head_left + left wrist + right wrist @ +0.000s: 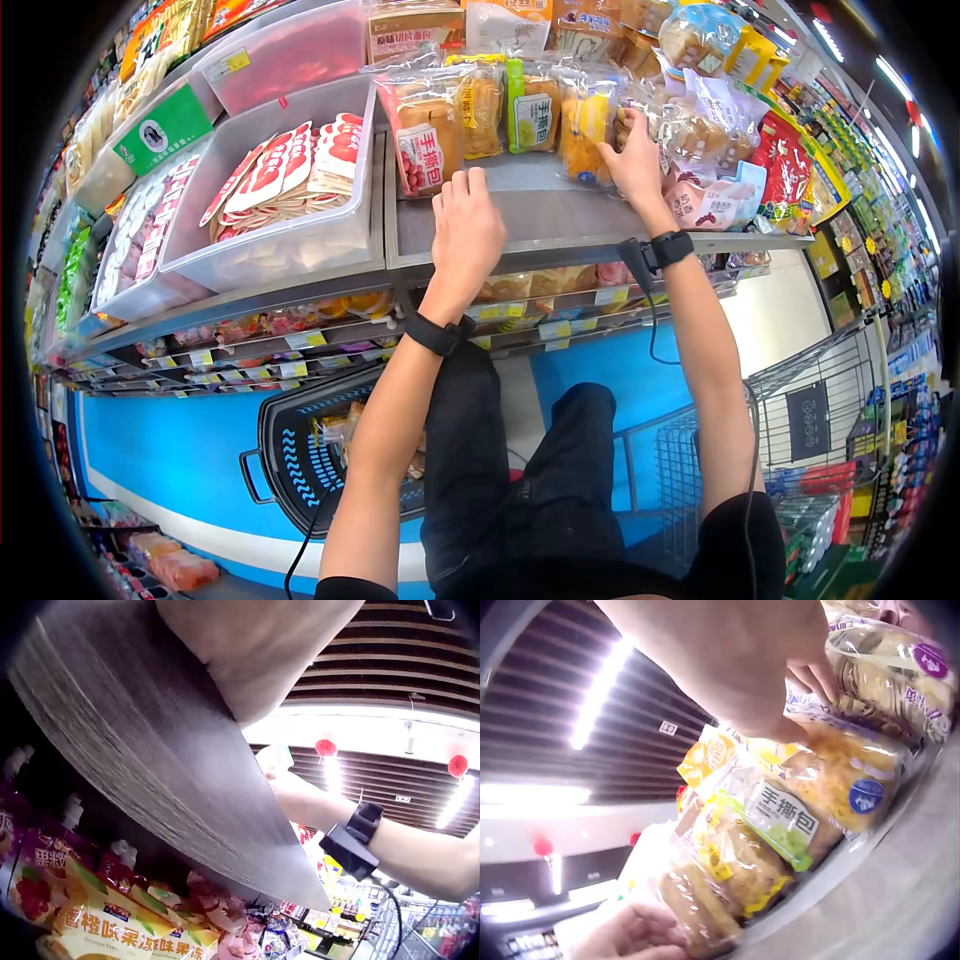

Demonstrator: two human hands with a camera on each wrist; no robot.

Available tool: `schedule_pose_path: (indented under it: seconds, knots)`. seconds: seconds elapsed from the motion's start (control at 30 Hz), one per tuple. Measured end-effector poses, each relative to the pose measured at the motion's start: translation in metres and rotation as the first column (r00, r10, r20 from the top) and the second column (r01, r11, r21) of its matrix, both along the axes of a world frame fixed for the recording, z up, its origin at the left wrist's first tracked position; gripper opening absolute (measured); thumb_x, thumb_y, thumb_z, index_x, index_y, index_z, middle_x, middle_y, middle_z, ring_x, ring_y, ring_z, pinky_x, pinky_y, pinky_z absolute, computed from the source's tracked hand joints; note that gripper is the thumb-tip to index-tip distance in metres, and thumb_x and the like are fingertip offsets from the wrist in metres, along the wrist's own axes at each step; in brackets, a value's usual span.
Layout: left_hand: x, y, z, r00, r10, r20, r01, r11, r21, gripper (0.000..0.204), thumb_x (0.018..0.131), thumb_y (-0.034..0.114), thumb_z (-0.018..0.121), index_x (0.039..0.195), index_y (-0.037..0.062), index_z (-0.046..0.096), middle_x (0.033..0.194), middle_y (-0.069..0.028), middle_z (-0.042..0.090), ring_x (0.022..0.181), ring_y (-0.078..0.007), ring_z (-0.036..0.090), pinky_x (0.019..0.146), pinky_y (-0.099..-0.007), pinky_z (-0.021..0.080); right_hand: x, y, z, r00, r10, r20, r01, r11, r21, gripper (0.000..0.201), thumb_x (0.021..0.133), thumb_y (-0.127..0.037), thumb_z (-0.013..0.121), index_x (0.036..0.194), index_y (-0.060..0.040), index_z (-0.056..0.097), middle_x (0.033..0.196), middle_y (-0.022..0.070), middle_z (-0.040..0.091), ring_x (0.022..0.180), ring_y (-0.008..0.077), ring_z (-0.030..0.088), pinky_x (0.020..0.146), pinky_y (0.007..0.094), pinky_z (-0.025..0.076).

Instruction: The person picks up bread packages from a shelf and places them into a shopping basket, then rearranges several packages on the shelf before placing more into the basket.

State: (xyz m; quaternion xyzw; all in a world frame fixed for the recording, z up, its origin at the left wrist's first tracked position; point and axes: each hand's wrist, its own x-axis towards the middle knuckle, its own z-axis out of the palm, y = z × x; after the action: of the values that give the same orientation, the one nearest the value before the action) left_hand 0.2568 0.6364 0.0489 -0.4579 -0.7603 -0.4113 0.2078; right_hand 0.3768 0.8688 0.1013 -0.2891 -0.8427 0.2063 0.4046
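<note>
My right hand curls at the right end of a row of bagged breads, thumb and fingers round the edge of a bread bag, partly hidden by the hand. Beside its thumb stands a bag of yellowish bread with a blue round logo. My left hand, fingers loosely bent, is at the front of a red-labelled bread bag. In the right wrist view its fingertips are right at that bag's edge. Between these stand a yellow-labelled bread bag and a green-labelled one.
A plastic bin with red-and-white packets stands left of the breads. Pink packages and a red bag lie to the right. Below are a black basket with bagged food on the floor, jelly bags under the shelf, and a wire cart.
</note>
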Motion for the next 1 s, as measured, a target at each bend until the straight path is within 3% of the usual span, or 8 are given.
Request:
schedule_pose_path:
  seconds: [0.07,0.2,0.33,0.47,0.6,0.7,0.9,1.0]
  knots:
    - [0.0,0.0,-0.001,1.0,0.005,0.008,-0.005,1.0,-0.029,0.019,0.082,0.003,0.054,0.101,-0.0004,0.054,0.097,-0.0155,0.053,0.099,-0.0332,0.051,0.087,-0.0423,0.04,-0.003,0.007,-0.011,0.985,-0.158,-0.073,0.173,0.829,0.532,0.059,0.077,-0.016,0.07,0.126,0.0018,0.042,0.117,0.0251,0.054,0.097,0.0426,0.061,0.085,0.0463,0.05]
    - [-0.003,0.002,-0.006,1.0,0.005,-0.013,-0.006,0.999,-0.051,0.014,0.083,0.006,0.058,0.095,-0.0005,0.057,0.096,-0.015,0.053,0.096,-0.0323,0.052,0.086,-0.0429,0.04,-0.003,-0.034,0.001,0.979,-0.202,-0.01,0.193,0.916,0.352,0.055,0.078,-0.017,0.068,0.122,0.0015,0.042,0.114,0.0221,0.049,0.101,0.0415,0.057,0.081,0.0475,0.051]
    - [-0.003,0.005,-0.01,0.998,0.009,-0.064,-0.011,1.0,-0.021,0.011,0.083,0.01,0.061,0.086,-0.0001,0.059,0.093,-0.0146,0.053,0.092,-0.0316,0.052,0.084,-0.0426,0.04,-0.01,-0.053,0.009,0.967,-0.243,-0.074,0.246,0.823,0.512,0.056,0.079,-0.026,0.069,0.12,0.0004,0.043,0.112,0.0212,0.049,0.095,0.0402,0.06,0.079,0.0478,0.051]
    - [-0.002,0.006,-0.012,0.997,0.01,-0.074,-0.011,1.0,-0.009,0.011,0.083,0.01,0.061,0.085,0.0003,0.06,0.092,-0.0145,0.053,0.092,-0.0318,0.052,0.083,-0.0422,0.041,-0.026,-0.043,0.001,0.991,-0.089,0.1,0.045,0.923,0.383,0.041,0.077,-0.032,0.068,0.101,-0.0004,0.056,0.098,0.0166,0.061,0.095,0.0361,0.059,0.081,0.0462,0.049]
    - [-0.002,0.006,-0.009,0.996,0.032,-0.078,-0.033,0.999,-0.019,0.011,0.082,0.011,0.062,0.085,0.0008,0.059,0.092,-0.0143,0.054,0.091,-0.0322,0.052,0.083,-0.042,0.041,-0.042,-0.014,-0.001,0.984,-0.17,0.05,0.125,0.864,0.487,0.035,0.076,-0.032,0.066,0.092,-0.0009,0.06,0.093,0.0176,0.064,0.092,0.0358,0.059,0.082,0.0449,0.046]
    - [-0.001,0.005,-0.009,0.998,0.028,-0.063,-0.03,0.999,-0.027,0.011,0.082,0.011,0.063,0.085,0.0012,0.059,0.091,-0.0143,0.053,0.091,-0.0323,0.052,0.083,-0.0421,0.04,-0.047,-0.013,0.006,0.973,-0.211,0.096,0.162,0.916,0.366,0.027,0.077,-0.027,0.065,0.083,-0.0015,0.062,0.09,0.0165,0.064,0.091,0.0347,0.061,0.08,0.0457,0.047]
    - [-0.001,0.003,-0.007,0.998,0.006,-0.062,-0.008,0.999,-0.038,0.011,0.085,0.011,0.061,0.087,0.0004,0.06,0.091,-0.0144,0.054,0.091,-0.0327,0.052,0.085,-0.0421,0.04,-0.035,-0.021,0.0,0.997,-0.079,0.017,0.065,0.911,0.408,0.032,0.075,-0.032,0.064,0.068,-0.0016,0.059,0.081,0.0158,0.061,0.083,0.0355,0.058,0.076,0.044,0.045]
    - [0.0,0.001,-0.007,0.997,0.004,-0.074,-0.004,1.0,0.002,0.013,0.087,0.012,0.059,0.086,-0.0006,0.06,0.091,-0.0146,0.054,0.091,-0.0327,0.052,0.084,-0.0423,0.04,-0.014,-0.053,0.011,0.999,-0.024,0.025,0.017,0.969,0.246,0.034,0.076,-0.032,0.064,0.07,0.0011,0.062,0.079,0.0176,0.064,0.076,0.0384,0.061,0.07,0.0445,0.048]
